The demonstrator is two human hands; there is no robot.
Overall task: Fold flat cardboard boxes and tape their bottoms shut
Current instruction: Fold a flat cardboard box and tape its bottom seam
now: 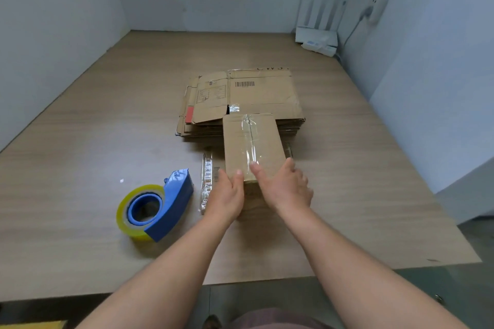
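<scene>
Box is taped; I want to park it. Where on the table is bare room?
Bare tabletop runs right of the folded box and the stack of flat boxes to the table's edge, and beyond the stack, left of the router. The near left is crowded: tape dispenser and clear plastic strip beside the left hand.

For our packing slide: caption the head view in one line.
Left hand and right hand hold a taped box; dispenser beside it, flat boxes stacked behind.
</scene>
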